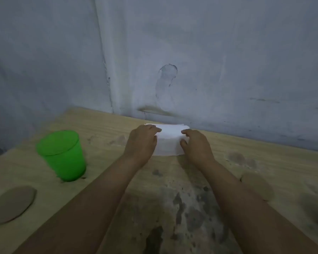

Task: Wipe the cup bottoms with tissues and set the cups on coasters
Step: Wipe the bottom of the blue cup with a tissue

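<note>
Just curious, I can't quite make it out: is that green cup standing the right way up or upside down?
Upside down, apparently: the green cup stands on the table with its narrow end up, closed by a flat disc.

A wooden table [103, 129] with pale grain is seen — its near middle is marked by dark stains [189, 213]. Behind it a grey-blue wall [228, 52] is seen, scuffed, with a chipped patch [168, 70] and a corner seam [104, 57] running down to the table.
</note>
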Available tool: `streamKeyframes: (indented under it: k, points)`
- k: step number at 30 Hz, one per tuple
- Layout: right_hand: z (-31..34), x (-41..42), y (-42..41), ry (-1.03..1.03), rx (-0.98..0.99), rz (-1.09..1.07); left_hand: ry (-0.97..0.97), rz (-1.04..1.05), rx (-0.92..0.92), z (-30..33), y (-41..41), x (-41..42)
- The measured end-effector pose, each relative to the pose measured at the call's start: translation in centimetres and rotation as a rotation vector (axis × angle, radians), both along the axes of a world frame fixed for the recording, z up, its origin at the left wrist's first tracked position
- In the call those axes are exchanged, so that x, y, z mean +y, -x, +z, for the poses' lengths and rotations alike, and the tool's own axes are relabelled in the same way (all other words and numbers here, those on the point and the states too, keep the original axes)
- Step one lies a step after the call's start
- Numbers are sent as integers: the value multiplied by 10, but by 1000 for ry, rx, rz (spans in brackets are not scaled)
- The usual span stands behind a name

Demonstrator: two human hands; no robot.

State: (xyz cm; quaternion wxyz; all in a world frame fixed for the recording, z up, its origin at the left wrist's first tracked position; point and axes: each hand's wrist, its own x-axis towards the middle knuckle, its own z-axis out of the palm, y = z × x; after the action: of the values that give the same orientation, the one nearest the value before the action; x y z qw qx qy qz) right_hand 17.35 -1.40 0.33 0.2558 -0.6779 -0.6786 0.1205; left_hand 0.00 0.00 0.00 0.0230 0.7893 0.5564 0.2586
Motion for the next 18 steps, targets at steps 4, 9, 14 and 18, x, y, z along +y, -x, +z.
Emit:
streamKeyframes:
  k: [4, 9, 14, 18]
  points:
    - [-8, 14, 0, 36, -70, -132, 45, 9, 33, -6, -6, 11]
    - [-13, 26, 3, 100, 9, -222, 89, 11, 52, -14, -10, 15]
    - [-7, 35, 2, 138, 363, -269, 105, 11, 19, -14, -9, 19]
    - [-3, 35, 4, 64, 558, -301, 129, 32, 41, -15, -9, 21]
